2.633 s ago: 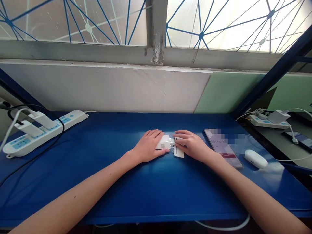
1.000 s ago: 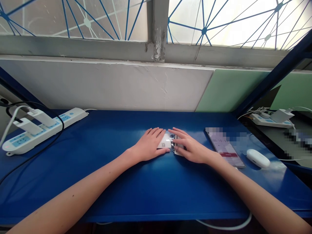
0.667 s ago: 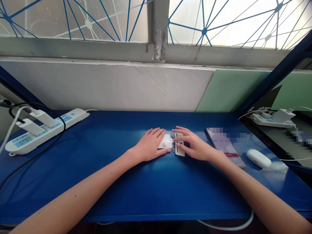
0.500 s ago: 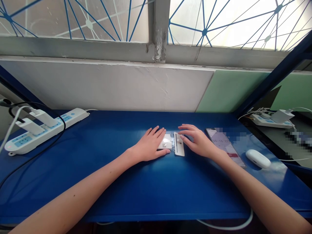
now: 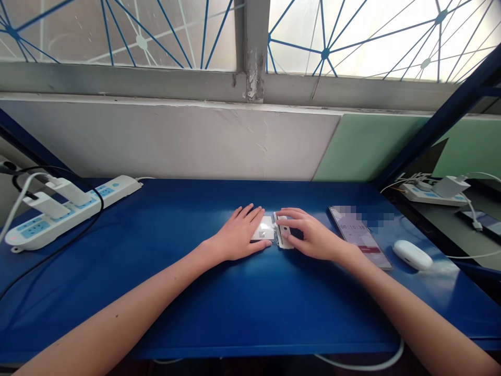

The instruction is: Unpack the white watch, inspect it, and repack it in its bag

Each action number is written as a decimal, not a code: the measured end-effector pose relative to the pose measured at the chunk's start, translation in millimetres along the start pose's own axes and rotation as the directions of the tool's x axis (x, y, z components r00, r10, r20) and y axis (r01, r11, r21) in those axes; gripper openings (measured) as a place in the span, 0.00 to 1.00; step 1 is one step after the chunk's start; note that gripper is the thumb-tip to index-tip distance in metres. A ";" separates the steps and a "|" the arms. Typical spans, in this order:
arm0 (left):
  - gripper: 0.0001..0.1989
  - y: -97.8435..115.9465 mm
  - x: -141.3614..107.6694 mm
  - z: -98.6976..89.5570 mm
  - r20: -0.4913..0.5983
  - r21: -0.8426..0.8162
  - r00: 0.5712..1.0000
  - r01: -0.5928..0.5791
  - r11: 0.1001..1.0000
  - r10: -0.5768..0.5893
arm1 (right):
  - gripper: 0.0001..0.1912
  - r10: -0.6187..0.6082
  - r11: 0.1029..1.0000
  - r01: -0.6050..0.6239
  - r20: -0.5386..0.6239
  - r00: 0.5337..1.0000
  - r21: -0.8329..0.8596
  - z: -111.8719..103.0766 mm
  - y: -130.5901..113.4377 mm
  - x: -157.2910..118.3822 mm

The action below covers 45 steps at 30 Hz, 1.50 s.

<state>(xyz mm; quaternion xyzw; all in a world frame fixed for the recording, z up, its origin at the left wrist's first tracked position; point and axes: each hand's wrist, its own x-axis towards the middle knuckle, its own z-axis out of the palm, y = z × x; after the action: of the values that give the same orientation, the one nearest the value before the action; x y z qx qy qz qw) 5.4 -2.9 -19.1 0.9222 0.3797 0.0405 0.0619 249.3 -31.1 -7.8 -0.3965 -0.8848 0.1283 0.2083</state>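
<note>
On the blue tabletop, my left hand point(image 5: 240, 235) lies flat with its fingers stretched out. It presses on the left part of a small white packet point(image 5: 266, 228), which has a glossy face and a small dark printed patch. Directly to the right is a narrow white card flap point(image 5: 286, 244) with a small dark hole, seemingly joined to the packet by clear plastic. Curled over this flap is my right hand point(image 5: 313, 235), its fingertips at the left edge and the thumb lower down on it. My palm hides part of the packet.
A phone point(image 5: 360, 235) showing a timer lies right of my right hand, beside a white earbud case point(image 5: 413, 255). At the left stands a power strip point(image 5: 117, 185) with plugged-in chargers and a black cable point(image 5: 74, 237). Another power strip point(image 5: 430, 194) sits at the far right.
My right hand has moved slightly left and closed its fingers over the card flap, which now looks tilted. My left hand has stayed flat on the packet.
</note>
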 end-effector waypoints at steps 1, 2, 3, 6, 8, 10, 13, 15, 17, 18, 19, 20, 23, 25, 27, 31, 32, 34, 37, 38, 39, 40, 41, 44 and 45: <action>0.41 0.1 0.1 -0.1 0.001 0.000 1.000 0.001 1.000 -0.001 | 0.18 -0.003 1.000 0.003 0.010 1.000 0.007 0.7 -0.7 -0.1; 0.42 0.2 0.2 -0.1 0.004 0.000 1.000 0.003 1.000 -0.003 | 0.19 -0.010 1.000 0.009 0.016 1.000 0.015 1.2 -1.3 -0.1; 0.42 0.3 0.4 -0.1 0.008 0.000 1.000 0.005 1.000 -0.005 | 0.19 -0.017 1.000 0.016 0.019 1.000 0.022 1.6 -1.7 0.0; 0.42 0.8 0.7 0.0 0.014 0.001 1.000 0.009 1.000 -0.009 | 0.20 -0.038 0.999 0.037 0.012 0.999 0.037 1.6 -3.0 0.3; 0.42 0.8 0.7 0.4 0.010 0.001 1.000 0.006 1.000 -0.006 | 0.20 -0.051 0.998 0.050 0.013 0.999 0.032 1.0 -4.1 0.5; 0.42 0.7 0.5 0.9 0.002 0.001 1.000 0.002 1.000 -0.002 | 0.21 -0.061 0.998 0.060 0.021 0.998 0.015 0.2 -5.5 0.8; 0.42 0.3 0.4 1.4 -0.008 0.003 1.000 -0.001 1.000 0.001 | 0.22 -0.074 0.997 0.074 0.022 0.997 -0.006 -0.8 -7.1 1.2; 0.41 0.2 0.5 1.6 -0.013 0.005 1.000 -0.002 1.000 0.002 | 0.21 -0.086 0.996 0.086 0.015 0.996 -0.013 -1.4 -7.1 1.2; 0.41 0.0 0.6 1.9 -0.019 0.005 1.000 -0.006 1.000 0.006 | 0.21 -0.097 0.995 0.098 0.013 0.995 -0.024 -2.0 -6.3 0.8; 0.41 -0.1 0.7 2.1 -0.025 0.005 1.000 -0.007 1.000 0.007 | 0.21 -0.102 0.994 0.103 0.011 0.995 -0.031 -2.2 -5.8 0.6; 0.41 -0.2 0.8 2.2 -0.029 0.005 1.000 -0.008 1.000 0.008 | 0.21 -0.106 0.994 0.107 0.012 0.994 -0.037 -2.4 -5.2 0.4; 0.40 -0.3 0.8 2.4 -0.031 0.005 0.999 -0.008 1.000 0.008 | 0.21 -0.109 0.993 0.109 0.013 0.994 -0.044 -2.5 -4.7 0.2; 0.41 -0.4 1.0 2.8 -0.024 0.008 1.000 -0.003 1.000 0.003 | 0.22 -0.111 0.991 0.113 0.024 0.993 -0.072 -2.8 -3.7 -0.1; 0.41 -0.4 1.0 3.2 -0.024 0.012 1.000 -0.001 1.000 0.002 | 0.22 -0.114 0.990 0.116 0.031 0.993 -0.082 -3.0 -3.5 -0.1; 0.41 -0.4 1.0 3.9 -0.034 0.016 0.999 -0.003 1.000 0.003 | 0.22 -0.120 0.990 0.122 0.026 0.992 -0.075 -3.3 -3.3 0.0; 0.40 -0.2 0.8 5.1 -0.054 0.016 0.999 -0.001 1.000 0.002 | 0.23 -0.125 0.990 0.126 0.019 0.992 -0.063 -3.7 -3.6 -0.2; 0.40 -0.1 0.9 5.3 -0.059 0.015 0.998 0.002 1.000 -0.001 | 0.23 -0.125 0.990 0.126 0.020 0.992 -0.064 -3.7 -4.0 -0.3; 0.40 0.1 0.9 5.4 -0.067 0.015 0.998 0.002 1.000 -0.001 | 0.25 -0.122 0.990 0.123 0.026 0.992 -0.070 -3.5 -5.3 -0.6; 0.39 0.7 1.0 5.4 -0.074 0.015 0.997 -0.004 1.000 0.005 | 0.26 -0.120 0.988 0.124 0.048 0.992 -0.097 -2.6 -8.0 -1.0; 0.39 0.9 1.0 5.3 -0.075 0.016 0.997 -0.004 1.000 0.005 | 0.26 -0.120 0.986 0.126 0.058 0.991 -0.108 -2.2 -8.9 -1.2; 0.39 1.2 0.9 5.3 -0.074 0.017 0.997 -0.004 1.000 0.005 | 0.25 -0.122 0.985 0.129 0.066 0.990 -0.116 -2.0 -9.6 -1.3; 0.39 1.4 0.9 5.3 -0.073 0.018 0.997 -0.003 1.000 0.005 | 0.25 -0.122 0.985 0.130 0.070 0.990 -0.118 -1.8 -10.2 -1.4; 0.39 1.5 0.8 5.4 -0.073 0.018 0.997 -0.003 1.000 0.004 | 0.24 -0.120 0.985 0.128 0.071 0.990 -0.112 -1.7 -10.6 -1.5; 0.39 1.9 0.4 5.3 -0.076 0.016 0.997 -0.003 1.000 0.004 | 0.24 -0.106 0.992 0.111 0.075 0.992 -0.065 -1.9 -11.3 -1.6; 0.40 2.0 0.4 5.2 -0.076 0.016 0.997 -0.003 1.000 0.004 | 0.24 -0.095 0.994 0.099 0.081 0.992 -0.049 -2.1 -11.2 -1.6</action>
<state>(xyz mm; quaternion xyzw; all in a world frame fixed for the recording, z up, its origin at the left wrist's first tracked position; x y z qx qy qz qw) 7.7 -4.4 -23.9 0.9210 0.3806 0.0729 0.0402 243.9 -39.5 -2.0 -0.3530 -0.9137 0.1102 0.1686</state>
